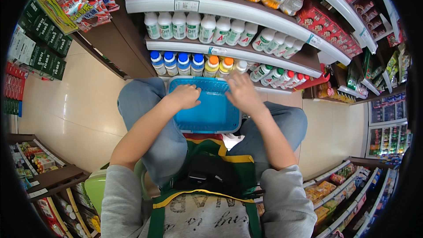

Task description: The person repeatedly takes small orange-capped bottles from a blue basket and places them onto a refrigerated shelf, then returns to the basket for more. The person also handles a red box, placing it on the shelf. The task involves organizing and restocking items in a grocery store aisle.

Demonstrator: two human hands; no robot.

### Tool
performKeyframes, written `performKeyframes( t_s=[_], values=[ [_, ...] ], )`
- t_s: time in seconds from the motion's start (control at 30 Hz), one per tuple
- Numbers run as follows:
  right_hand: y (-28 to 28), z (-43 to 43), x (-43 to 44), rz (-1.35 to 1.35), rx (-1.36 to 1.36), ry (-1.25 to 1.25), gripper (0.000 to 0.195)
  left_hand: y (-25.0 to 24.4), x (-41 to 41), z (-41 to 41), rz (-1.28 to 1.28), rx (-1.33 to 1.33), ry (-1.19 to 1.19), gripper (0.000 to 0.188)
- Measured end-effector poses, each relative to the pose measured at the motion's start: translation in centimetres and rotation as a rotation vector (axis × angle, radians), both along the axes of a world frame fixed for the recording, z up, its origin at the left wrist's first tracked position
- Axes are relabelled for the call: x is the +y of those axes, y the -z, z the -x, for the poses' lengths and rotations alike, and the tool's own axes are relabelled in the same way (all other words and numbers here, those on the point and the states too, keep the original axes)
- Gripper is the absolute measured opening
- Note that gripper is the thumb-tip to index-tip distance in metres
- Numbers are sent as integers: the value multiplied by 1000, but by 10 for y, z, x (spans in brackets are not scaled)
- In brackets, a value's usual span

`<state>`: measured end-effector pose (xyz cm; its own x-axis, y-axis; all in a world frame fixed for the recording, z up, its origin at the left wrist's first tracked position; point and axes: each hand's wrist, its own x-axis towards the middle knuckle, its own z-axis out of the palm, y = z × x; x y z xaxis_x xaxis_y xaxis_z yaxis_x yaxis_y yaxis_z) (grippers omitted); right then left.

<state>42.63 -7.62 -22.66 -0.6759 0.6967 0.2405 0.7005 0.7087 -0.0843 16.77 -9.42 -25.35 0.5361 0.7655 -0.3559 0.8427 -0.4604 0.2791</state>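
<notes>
A blue plastic basket [211, 114] with a pale rim sits between the person's knees, and no goods show inside it. Over its left part is my left hand [185, 97], fingers curled; whether it touches the rim or holds something small cannot be told. My right hand [243, 91], slightly blurred, is at the basket's upper right corner with its fingers spread, close to a white-capped bottle [241, 66] on the bottom shelf. Left of that bottle stand orange-capped bottles [213, 66] and blue-capped bottles [183, 63]; to the right are green-capped bottles [261, 72] and red-capped ones.
White bottles [207, 29] line the shelf above, behind a white shelf edge [231, 53]. A brown shelf side panel [132, 39] stands at the left. Stacked dark green cartons [49, 59] are farther left. Part of a green plastic stool [96, 185] shows behind the left leg.
</notes>
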Motion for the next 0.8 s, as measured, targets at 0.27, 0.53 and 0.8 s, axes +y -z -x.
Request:
performKeyframes(
  t_s=[0.27,0.53,0.8],
  values=[
    [169,4,-40,665,-457,-30,54,96,-24,-56,92,273,136,34],
    [198,-23,-42,859,-581,-19,50,184,-49,-124,307,349,447,32],
    [201,-68,-36,693,-439,-41,29,217,-30,-146,513,357,341,45]
  ],
)
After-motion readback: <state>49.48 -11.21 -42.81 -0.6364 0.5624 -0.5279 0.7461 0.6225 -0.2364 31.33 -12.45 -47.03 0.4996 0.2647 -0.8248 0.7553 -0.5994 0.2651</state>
